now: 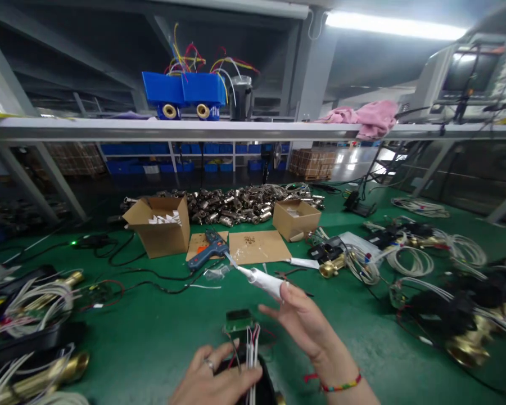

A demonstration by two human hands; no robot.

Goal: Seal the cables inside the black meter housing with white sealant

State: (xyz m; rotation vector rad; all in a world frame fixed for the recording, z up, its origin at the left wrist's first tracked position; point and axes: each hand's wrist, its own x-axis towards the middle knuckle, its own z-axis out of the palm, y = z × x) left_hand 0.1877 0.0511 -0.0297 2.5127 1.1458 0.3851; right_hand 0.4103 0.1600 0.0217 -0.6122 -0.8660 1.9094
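Observation:
My right hand (pixel 306 323) grips a white squeeze tube (pixel 267 282) by its rear end. The tube's narrow nozzle points up and left, toward the middle of the bench. Below it, my left hand (pixel 219 376) lies over a black housing (pixel 267 382), its thumb across a bundle of white and red wires (pixel 252 343). The wires lead to a small green circuit board (pixel 239 320) with a dark block, beyond the housing. Much of the housing is hidden by my left hand and the frame's lower edge.
A hot glue gun (pixel 208 250) lies beside a cardboard sheet (pixel 259 247). Open cardboard boxes (pixel 166 236) (pixel 297 218) stand before a heap of metal fittings (pixel 231 205). Brass valves with coiled cables (pixel 409 261) lie right; more brass parts (pixel 46 379) lie left. A shelf (pixel 253 130) spans above.

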